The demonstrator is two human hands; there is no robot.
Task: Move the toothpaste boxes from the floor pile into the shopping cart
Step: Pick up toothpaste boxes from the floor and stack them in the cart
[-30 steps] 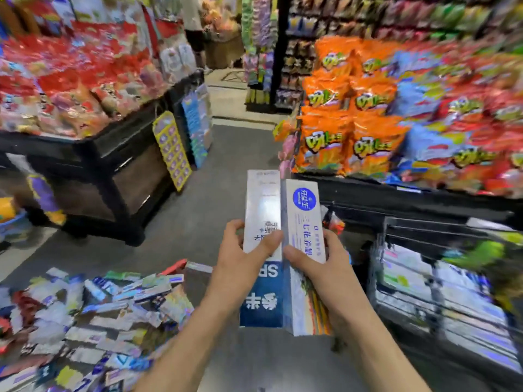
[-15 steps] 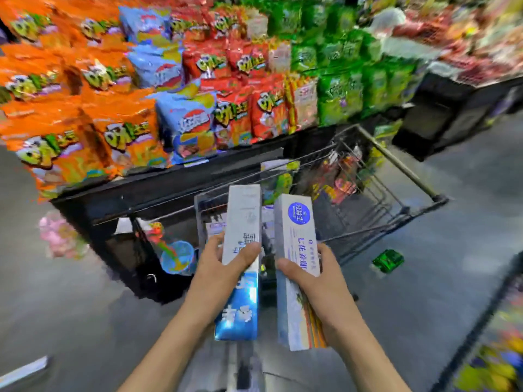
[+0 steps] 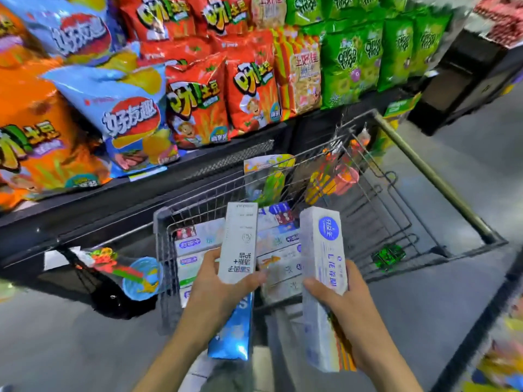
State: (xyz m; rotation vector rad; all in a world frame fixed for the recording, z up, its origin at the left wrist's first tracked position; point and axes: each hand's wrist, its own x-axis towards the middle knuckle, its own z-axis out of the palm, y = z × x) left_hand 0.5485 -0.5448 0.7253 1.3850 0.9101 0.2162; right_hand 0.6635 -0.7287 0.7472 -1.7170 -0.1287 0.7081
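Left hand [image 3: 218, 290] gripping one toothpaste box [image 3: 239, 241], right hand [image 3: 343, 304] gripping another box [image 3: 322, 258]; best lowered flat onto boxes already in cart [image 3: 430, 176] before letting go.

the shopping cart [image 3: 424, 165] is open on top; toothpaste boxes [image 3: 280, 250] fill its near end.
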